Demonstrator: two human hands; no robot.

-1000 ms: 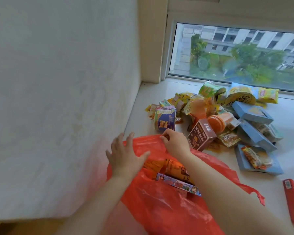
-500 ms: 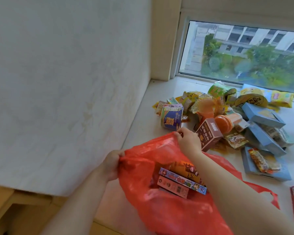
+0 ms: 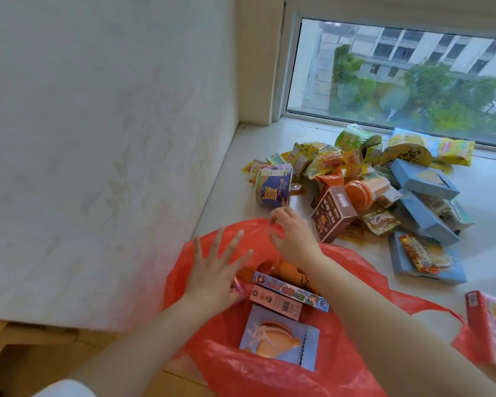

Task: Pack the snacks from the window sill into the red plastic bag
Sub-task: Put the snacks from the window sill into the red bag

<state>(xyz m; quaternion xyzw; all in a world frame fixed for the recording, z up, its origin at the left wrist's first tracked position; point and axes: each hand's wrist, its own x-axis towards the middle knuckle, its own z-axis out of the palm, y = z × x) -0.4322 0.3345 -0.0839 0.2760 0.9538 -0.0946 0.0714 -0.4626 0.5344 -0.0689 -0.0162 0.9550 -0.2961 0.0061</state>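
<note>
Two hands are working the bag's mouth: your left hand (image 3: 216, 270) is lying flat with fingers spread and straight, pressing the near-left side of the red bag (image 3: 341, 365) down, while your right hand (image 3: 294, 239) is curling its fingertips around the far rim, apparently pinching the thin plastic, though the exact contact is hard to make out. You are likely holding it this way to keep the floppy opening wide and low, so the next item can slide in without the film folding shut. Inside the mouth, between your wrists, a few flat boxes (image 3: 289, 293) and a blue pouch (image 3: 279, 338) are already lying packed. Most of the snacks (image 3: 364, 179) are sitting in a loose heap on the sill (image 3: 481, 190), just beyond your right fingertips; a purple tub (image 3: 273, 190) is nearest, just past them, and a brown box (image 3: 333, 214) is leaning just beside the back of that hand. A pink box (image 3: 493, 328) is lying apart at the right edge.
</note>
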